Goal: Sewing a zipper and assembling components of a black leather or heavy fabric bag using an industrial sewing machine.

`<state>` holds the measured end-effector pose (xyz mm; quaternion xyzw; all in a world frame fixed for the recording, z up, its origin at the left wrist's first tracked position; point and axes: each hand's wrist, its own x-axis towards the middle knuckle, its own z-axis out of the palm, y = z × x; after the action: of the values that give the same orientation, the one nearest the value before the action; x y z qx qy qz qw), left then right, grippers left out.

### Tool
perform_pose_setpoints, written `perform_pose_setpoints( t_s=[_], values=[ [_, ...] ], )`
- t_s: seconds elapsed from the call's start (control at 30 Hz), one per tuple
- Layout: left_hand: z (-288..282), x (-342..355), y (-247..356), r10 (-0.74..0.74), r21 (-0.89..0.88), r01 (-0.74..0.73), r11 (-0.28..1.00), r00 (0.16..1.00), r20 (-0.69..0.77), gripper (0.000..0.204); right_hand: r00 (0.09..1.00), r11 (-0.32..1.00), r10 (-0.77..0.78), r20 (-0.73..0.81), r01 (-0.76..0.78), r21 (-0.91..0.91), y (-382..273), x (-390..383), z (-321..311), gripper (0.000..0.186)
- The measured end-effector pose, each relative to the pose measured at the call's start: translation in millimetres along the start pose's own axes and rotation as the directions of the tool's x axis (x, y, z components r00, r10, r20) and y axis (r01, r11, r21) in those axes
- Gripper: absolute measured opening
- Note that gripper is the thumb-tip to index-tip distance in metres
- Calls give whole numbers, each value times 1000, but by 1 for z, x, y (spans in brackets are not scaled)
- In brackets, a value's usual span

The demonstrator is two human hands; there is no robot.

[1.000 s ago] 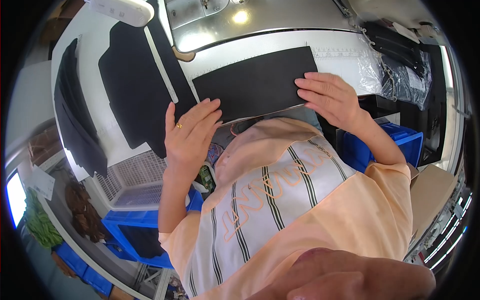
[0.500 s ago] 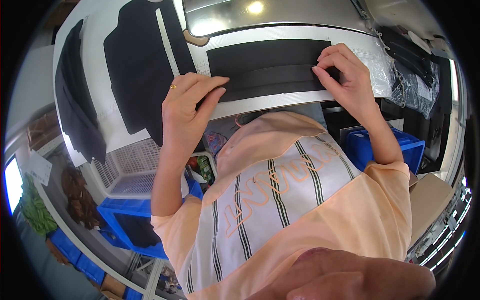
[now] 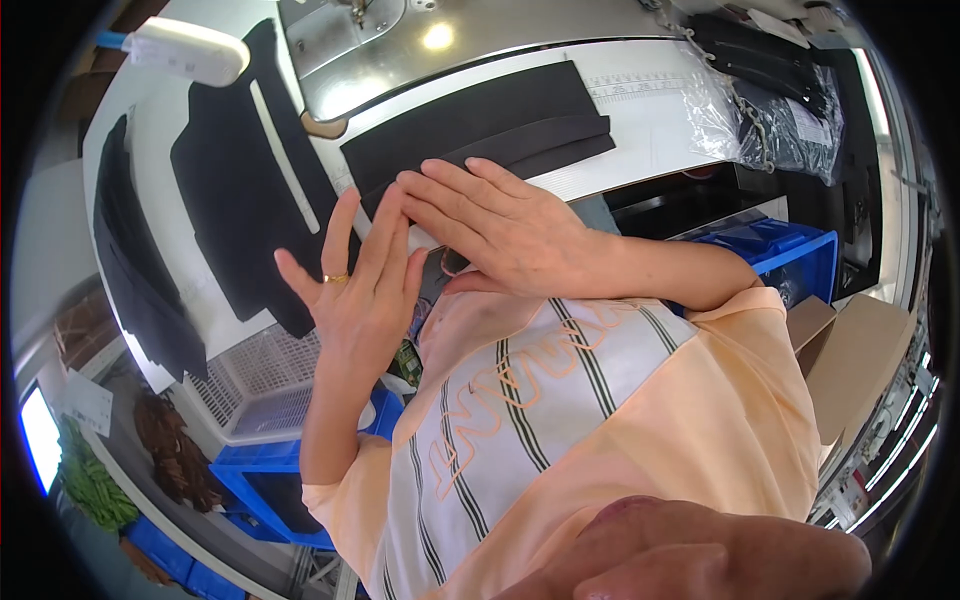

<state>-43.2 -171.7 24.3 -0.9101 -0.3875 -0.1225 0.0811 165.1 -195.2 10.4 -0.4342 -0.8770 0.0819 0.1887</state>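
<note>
A black fabric panel (image 3: 465, 108) lies on the white tabletop, with a strip along its near edge folded over. My right hand (image 3: 515, 230) reaches across to the panel's near left part, its fingers stretched out flat. At the panel's near left corner is my left hand (image 3: 368, 275), fingers spread and a ring on one of them. The fingertips of both hands meet or overlap there. They cover that corner, so I cannot tell how firmly either hand presses the cloth. Neither hand holds anything.
More black fabric pieces (image 3: 225, 180) lie at the left, with a pale strip on top. A metal machine bed (image 3: 500, 30) borders the far side. Clear-wrapped dark goods (image 3: 800, 135) lie at the right. Below are a white basket (image 3: 265, 375) and a blue crate (image 3: 825, 255).
My right hand has left the panel's right end and come across to my left hand. Both hands have gone from pinched to outstretched fingers. The panel now appears more tilted and further left.
</note>
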Motion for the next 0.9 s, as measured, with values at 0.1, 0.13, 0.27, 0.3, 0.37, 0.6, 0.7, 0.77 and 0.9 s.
perform_pose_setpoints(
  t_s=[0.1, 0.13, 0.27, 0.3, 0.37, 0.6, 0.7, 0.77, 0.9],
  values=[
    [-1, -9, 2, -42, -5, 42, 999, 997, 63, 37, 995, 994, 99, 30, -97, -54, 27, -39, -25, 81],
    [-1, -9, 3, -82, -10, 83, 997, 993, 80, 38, 987, 982, 162, 4, -160, -102, 40, -56, -32, 82],
    [1, -8, 7, -81, 34, 78, 996, 994, 76, 47, 977, 952, 185, -106, -205, -228, 72, -89, -53, 65],
    [2, -6, 8, -65, 25, 64, 998, 996, 68, 47, 974, 946, 198, -111, -219, -239, 75, -91, -52, 65],
    [2, 2, 12, -160, 106, 151, 983, 983, 86, 48, 963, 970, -21, -270, -46, -240, 82, -98, -44, 43],
    [18, 37, 15, -225, 64, 228, 972, 973, -52, 43, 956, 964, -185, -227, 221, 146, 40, -82, -40, 14],
    [17, 37, 19, -270, 7, 270, 963, 962, -36, 36, 965, 977, -130, -227, 164, 139, 58, -90, -75, 15],
    [14, 38, 17, -276, -11, 277, 961, 961, 21, 34, 947, 986, 59, -316, -104, -128, 94, -115, -111, 19],
    [19, 63, -2, -151, 79, 146, 986, 986, 70, 39, 828, 662, 411, -383, -559, -499, 182, -164, -178, 16]
  ],
)
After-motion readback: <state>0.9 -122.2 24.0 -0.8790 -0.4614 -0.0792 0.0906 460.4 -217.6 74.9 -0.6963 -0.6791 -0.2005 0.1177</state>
